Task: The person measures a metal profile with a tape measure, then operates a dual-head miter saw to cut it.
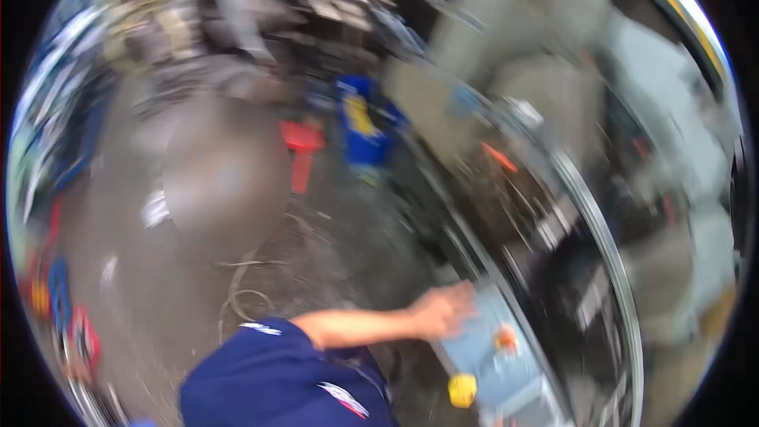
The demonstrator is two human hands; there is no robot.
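Note:
My left hand [444, 311] reaches across to the right from a short navy sleeve. Its fingers are smeared by motion but look stretched out and apart, with nothing visible in them. They overlap the upper end of a light blue-grey flat surface [476, 345] in this view. On that surface, below my hand, sits a small orange-and-white object [505, 339]. A yellow rounded object [462, 390] shows at the surface's left edge. My right hand is out of the picture.
A long metal rail [602, 245] curves down the right, beside blurred machine parts. On the grey floor stand a red T-shaped object [301, 150] and a blue-and-yellow container [366, 122]. A thin loose cable [251, 292] lies nearer. Blue and red items [60, 292] line the left edge.

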